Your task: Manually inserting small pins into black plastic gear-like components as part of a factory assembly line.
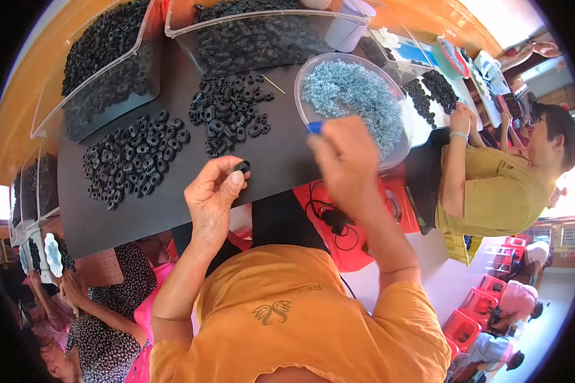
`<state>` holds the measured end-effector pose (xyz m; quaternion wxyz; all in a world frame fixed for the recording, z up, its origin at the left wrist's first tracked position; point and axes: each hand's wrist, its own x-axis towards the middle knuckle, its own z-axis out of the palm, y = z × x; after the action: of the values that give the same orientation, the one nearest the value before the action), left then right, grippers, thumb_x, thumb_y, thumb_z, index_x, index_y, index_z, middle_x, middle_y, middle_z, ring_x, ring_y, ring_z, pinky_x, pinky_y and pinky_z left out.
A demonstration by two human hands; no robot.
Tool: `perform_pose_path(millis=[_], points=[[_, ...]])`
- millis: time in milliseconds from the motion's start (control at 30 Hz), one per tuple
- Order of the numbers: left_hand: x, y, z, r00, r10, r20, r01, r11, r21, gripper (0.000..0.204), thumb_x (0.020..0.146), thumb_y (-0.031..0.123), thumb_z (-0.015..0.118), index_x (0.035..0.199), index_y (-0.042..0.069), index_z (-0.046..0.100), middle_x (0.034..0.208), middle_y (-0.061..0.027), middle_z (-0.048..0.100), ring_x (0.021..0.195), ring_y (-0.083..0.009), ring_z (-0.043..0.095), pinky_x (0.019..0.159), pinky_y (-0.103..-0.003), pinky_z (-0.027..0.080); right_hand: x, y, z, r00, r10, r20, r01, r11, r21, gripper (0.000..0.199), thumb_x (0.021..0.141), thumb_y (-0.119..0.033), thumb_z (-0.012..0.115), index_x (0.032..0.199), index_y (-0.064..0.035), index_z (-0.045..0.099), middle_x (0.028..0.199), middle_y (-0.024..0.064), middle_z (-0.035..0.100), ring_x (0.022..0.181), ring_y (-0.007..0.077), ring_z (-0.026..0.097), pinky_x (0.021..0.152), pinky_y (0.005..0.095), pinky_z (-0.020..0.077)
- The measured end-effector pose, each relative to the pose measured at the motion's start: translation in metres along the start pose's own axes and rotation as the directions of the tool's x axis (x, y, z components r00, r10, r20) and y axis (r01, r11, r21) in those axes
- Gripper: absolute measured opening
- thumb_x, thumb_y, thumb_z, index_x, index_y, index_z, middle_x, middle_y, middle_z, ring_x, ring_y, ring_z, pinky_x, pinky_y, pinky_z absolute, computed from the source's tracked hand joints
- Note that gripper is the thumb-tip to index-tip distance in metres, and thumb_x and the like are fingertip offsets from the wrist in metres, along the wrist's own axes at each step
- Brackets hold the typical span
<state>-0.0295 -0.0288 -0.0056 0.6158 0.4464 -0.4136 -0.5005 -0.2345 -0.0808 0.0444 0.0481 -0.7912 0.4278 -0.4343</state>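
My left hand (212,191) is closed at the table's near edge, with a small black plastic part (242,166) pinched between thumb and fingers. To its right my right hand (350,150) is raised, curled and blurred by motion. A small blue piece (314,127) shows at its fingers; its kind is unclear. Behind this hand stands a round clear tub (305,110) full of small transparent bluish pieces (351,89), partly covered by the hand. Two loose heaps of black plastic parts lie on the dark table, one left (134,156) and one in the middle (227,115).
Large clear bins (108,80) (255,41) of black parts line the back. A thin stick (274,83) lies near the middle heap. A white cup (350,25) stands behind the tub. Co-workers sit right (492,185) and left (112,319). A red stool (351,252) with black cable is below.
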Motion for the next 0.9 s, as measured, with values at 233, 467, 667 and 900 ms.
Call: perform_pose_path(millis=[233,467,667,900], points=[[0.002,0.000,0.003,1.000,-0.017,0.024,0.015,0.996,0.083,0.021,0.089,0.016,0.065,0.102,-0.001,0.064,0.088,-0.0048,0.067,0.072,-0.0079,0.058,0.061,-0.019,0.044,0.008,0.069,-0.015,0.958,0.058,0.280,0.037,0.945,-0.325,0.007,0.073,-0.007,0.067,0.078,-0.0046,0.063,0.079,0.0116,0.060,0.080,0.0317,0.055,0.070,0.0424,0.0459],[0.002,-0.002,0.000,0.999,-0.035,0.025,0.034,0.998,0.056,0.021,0.088,0.016,0.066,0.101,0.000,0.064,0.086,-0.0048,0.067,0.071,-0.0080,0.058,0.061,-0.019,0.044,0.017,0.080,-0.004,0.902,-0.004,0.431,0.199,0.891,-0.409,0.011,0.072,-0.010,0.067,0.076,-0.0023,0.060,0.080,0.0134,0.060,0.084,0.0334,0.056,0.071,0.0440,0.0477],[0.002,0.001,0.000,0.999,-0.039,0.022,0.038,0.999,0.035,0.021,0.087,0.014,0.067,0.102,-0.001,0.064,0.085,-0.0056,0.067,0.070,-0.0080,0.059,0.060,-0.019,0.045,0.015,0.043,-0.011,0.980,0.018,0.198,0.010,0.990,-0.140,0.014,0.073,-0.006,0.066,0.083,-0.0012,0.057,0.078,0.0148,0.058,0.076,0.0331,0.056,0.067,0.0420,0.0467],[-0.001,0.003,0.001,0.990,-0.117,0.077,0.118,0.993,-0.016,0.020,0.088,0.009,0.064,0.106,0.000,0.063,0.085,-0.0025,0.065,0.072,-0.0060,0.058,0.059,-0.018,0.045,0.012,-0.016,0.017,0.963,-0.077,0.260,0.017,0.974,0.225,0.014,0.076,0.001,0.066,0.087,-0.0001,0.060,0.079,0.0113,0.058,0.075,0.0271,0.055,0.066,0.0344,0.0447]])
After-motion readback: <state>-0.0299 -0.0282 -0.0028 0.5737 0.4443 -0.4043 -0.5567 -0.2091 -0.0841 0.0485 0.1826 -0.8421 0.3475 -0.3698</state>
